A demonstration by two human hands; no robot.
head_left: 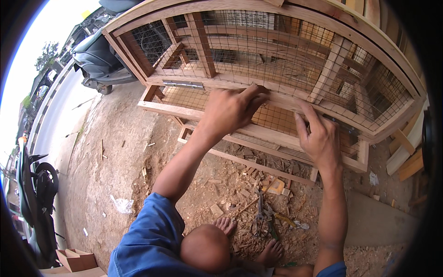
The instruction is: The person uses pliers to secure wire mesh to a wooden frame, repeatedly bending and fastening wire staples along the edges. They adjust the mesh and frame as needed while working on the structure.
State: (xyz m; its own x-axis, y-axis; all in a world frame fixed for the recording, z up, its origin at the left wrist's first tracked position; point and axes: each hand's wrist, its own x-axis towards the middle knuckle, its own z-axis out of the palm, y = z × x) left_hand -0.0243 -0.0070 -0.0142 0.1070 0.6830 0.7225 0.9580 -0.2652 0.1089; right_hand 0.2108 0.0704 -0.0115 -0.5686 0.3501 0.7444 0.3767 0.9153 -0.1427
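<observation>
A wooden cage [258, 81] with dark wire mesh stands in front of me. Its hinged mesh panel [272, 44] leans up above the lower frame. My left hand [233, 107] is closed over the panel's bottom rail near the middle, with its fingertips partly hidden. Farther right, my right hand [320, 136] pinches the same rail, index finger on top and thumb below. A metal hinge [183, 85] joins panel and frame left of my left hand. Another hinge [339, 122] is partly covered beside my right hand.
Pliers [260, 210] and a yellow-handled tool [285, 219] lie among wood scraps by my bare feet. A parked scooter [99, 60] is at the far left, a motorcycle [34, 194] nearer. Planks [408, 157] lean at the right. A cardboard box [74, 259] sits lower left.
</observation>
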